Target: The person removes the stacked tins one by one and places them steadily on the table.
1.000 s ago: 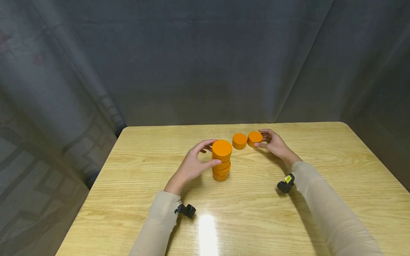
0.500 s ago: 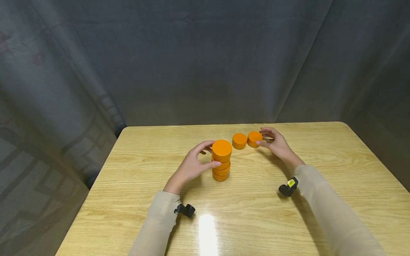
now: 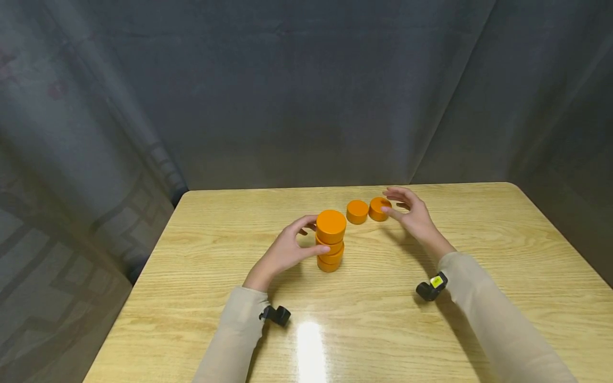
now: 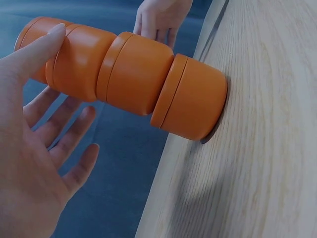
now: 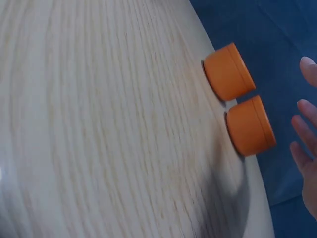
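Several orange lidded round jars form a slightly uneven stack (image 3: 331, 229) on the table. My left hand (image 3: 284, 249) is around the upper part of the stack. In the left wrist view, its straight thumb lies over the top two jars (image 4: 84, 62) and its spread fingers reach behind them; whether they press is hidden. Farther back, two single orange jars (image 3: 357, 212) stand side by side. My right hand (image 3: 415, 215) hovers above and beside the right-hand jar (image 3: 378, 214), thumb overlapping it in the head view. The right wrist view shows those fingers apart from both jars (image 5: 247, 129).
The wooden table (image 3: 230, 229) has its far edge just behind the two single jars. Dark grey curtains (image 3: 306, 106) hang behind and to the left. A small black camera (image 3: 279, 315) sits at the left wrist and another camera (image 3: 431, 287) at the right.
My right hand has drawn back from the right-hand jar and risen slightly, fingers spreading. My left hand has loosened a little, its thumb sliding lower along the stack. The jars stay in place.
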`<state>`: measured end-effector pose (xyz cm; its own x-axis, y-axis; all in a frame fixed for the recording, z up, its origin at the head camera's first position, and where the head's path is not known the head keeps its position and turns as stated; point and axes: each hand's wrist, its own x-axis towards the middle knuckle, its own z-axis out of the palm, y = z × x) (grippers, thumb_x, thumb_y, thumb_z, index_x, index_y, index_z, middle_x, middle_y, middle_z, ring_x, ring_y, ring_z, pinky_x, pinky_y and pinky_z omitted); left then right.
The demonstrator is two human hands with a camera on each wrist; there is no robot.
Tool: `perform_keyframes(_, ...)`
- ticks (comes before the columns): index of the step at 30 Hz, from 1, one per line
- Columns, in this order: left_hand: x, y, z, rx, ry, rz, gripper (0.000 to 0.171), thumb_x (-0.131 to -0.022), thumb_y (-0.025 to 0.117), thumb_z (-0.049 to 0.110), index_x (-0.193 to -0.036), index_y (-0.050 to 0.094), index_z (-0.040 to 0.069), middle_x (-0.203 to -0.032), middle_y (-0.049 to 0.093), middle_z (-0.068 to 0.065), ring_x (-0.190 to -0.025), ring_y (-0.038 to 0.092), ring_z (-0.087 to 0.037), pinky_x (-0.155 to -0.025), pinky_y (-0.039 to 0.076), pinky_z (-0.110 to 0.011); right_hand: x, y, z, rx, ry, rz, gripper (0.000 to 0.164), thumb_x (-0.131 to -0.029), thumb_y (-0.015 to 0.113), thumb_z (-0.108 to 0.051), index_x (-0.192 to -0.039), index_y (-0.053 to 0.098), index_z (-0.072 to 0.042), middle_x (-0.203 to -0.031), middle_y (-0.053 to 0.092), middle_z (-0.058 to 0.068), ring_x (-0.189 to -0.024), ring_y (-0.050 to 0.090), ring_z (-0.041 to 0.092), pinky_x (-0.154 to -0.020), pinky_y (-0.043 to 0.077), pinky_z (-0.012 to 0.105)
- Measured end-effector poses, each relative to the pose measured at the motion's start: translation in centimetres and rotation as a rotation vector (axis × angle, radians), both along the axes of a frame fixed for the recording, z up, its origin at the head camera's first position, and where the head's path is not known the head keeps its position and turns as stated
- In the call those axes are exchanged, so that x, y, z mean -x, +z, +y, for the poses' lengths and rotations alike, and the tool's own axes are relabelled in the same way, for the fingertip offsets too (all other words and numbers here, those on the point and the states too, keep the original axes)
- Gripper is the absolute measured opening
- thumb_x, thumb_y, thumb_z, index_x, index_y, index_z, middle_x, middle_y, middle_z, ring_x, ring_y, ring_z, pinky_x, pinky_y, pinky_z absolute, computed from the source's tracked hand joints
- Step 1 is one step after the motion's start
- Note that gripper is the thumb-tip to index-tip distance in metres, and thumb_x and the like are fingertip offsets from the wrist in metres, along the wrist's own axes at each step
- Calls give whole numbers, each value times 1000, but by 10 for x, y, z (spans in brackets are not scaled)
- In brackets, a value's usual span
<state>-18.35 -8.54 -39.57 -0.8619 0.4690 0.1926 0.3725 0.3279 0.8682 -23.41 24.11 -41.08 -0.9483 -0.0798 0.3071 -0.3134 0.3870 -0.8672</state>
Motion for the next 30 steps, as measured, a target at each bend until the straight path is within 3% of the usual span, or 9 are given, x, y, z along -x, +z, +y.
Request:
perform_keyframes(7, 2, 0, 0, 21, -9, 5, 61, -85, 81, 29, -139, 54, 19, -124, 59, 5, -115, 53, -23, -101, 41, -50, -10, 11, -8, 8, 38, 28, 51, -92, 70, -2, -138, 49, 3, -132, 58, 24, -119, 54, 31, -99, 41, 33)
perform_keyframes(12, 2, -1, 0, 30, -15, -6, 61, -85, 80, 30, -139, 54, 19, -124, 59, 5, -115, 53, -22, -101, 41, -47, -16, 13, -12, 17, 64, 37, 48, -92, 67, 4, -136, 49, 7, -130, 57, 28, -117, 53, 35, -94, 43, 23)
perform_keyframes(18, 3, -1, 0, 37, -19, -22, 58, -86, 80, 31, -137, 56, 19, -124, 61, 7, -112, 52, -16, -101, 41, -47, -23, 16, -16, 8, 89, 55, 48, -90, 68, 6, -135, 51, 6, -128, 58, 28, -113, 56, 26, -95, 44, 25)
perform_keyframes(30, 5, -3, 0, 49, -22, -26, 55, -85, 80, 31, -134, 59, 18, -123, 62, 8, -111, 53, -14, -101, 41, -46, -32, 19, -23, 34, 150, 97, 45, -91, 70, 1, -133, 54, 2, -125, 61, 23, -113, 58, 21, -97, 44, 30)
